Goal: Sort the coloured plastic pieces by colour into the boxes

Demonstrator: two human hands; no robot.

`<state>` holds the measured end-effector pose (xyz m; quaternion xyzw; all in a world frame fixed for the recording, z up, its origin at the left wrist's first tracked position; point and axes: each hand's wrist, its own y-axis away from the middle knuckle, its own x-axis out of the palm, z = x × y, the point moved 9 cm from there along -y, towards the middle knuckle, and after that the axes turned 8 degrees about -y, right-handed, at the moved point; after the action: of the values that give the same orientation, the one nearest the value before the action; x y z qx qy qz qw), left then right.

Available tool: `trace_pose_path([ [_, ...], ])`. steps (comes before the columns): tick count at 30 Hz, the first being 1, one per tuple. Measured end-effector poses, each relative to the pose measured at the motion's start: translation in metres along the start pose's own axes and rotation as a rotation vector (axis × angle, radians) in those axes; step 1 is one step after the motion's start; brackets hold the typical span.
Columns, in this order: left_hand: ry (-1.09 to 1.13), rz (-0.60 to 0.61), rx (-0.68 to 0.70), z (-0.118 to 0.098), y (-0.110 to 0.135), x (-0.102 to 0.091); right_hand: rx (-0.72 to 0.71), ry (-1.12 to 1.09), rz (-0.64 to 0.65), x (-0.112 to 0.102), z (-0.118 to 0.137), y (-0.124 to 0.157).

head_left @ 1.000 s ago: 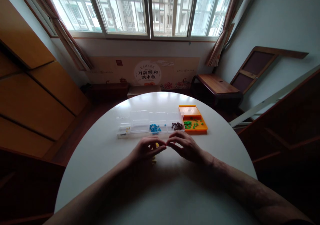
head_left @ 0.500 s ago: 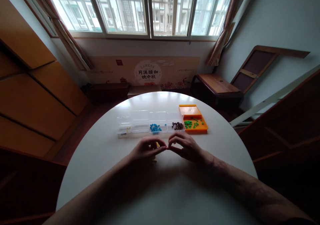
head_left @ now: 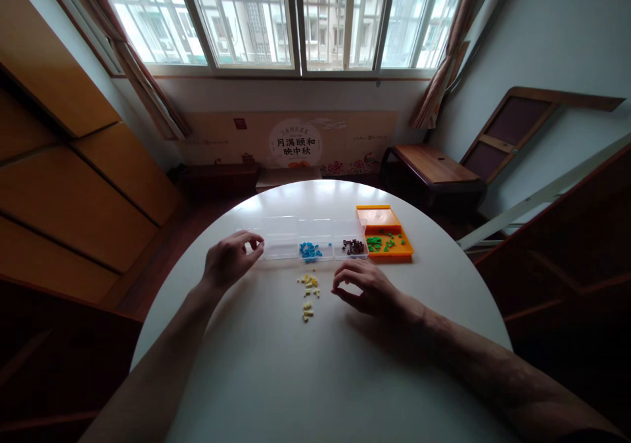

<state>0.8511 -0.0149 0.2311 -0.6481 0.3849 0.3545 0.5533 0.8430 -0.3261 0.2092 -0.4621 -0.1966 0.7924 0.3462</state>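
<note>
My left hand (head_left: 233, 259) is over the left end of the row of clear plastic boxes, thumb and fingertips pinched together. Anything in that pinch is too small to make out, and the hand covers most of the leftmost box. To the right of the loose yellow pieces (head_left: 310, 281), my right hand (head_left: 365, 286) rests low over the table, fingers curled and thumb and forefinger closed. Whatever it may hold cannot be seen. Closer to me lies a small group of pale yellow pieces (head_left: 307, 312).
A clear box (head_left: 280, 251) stands beside others holding blue pieces (head_left: 309, 251) and dark brown pieces (head_left: 353, 247). At the right end, an orange box (head_left: 394, 252) with its lid open contains green pieces (head_left: 374, 244). All stand on a round white table (head_left: 256, 371).
My left hand has left the right hand and moved left and away from me to the leftmost clear box, uncovering the yellow pieces. My right hand has stayed nearly in place.
</note>
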Motion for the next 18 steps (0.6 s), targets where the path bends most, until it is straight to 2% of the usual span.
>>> trace_pose_path([
  [10, -0.061, 0.062, -0.058, 0.027, 0.000, 0.004, 0.026, 0.003, 0.040, 0.001, 0.002, 0.000],
  [14, -0.049, 0.076, -0.080, 0.024, 0.001, -0.002, 0.058, 0.076, 0.118, 0.005, -0.004, 0.002],
  [18, -0.028, 0.035, -0.027, 0.010, 0.003, -0.008, 0.123, 0.144, 0.203, 0.015, -0.009, -0.001],
])
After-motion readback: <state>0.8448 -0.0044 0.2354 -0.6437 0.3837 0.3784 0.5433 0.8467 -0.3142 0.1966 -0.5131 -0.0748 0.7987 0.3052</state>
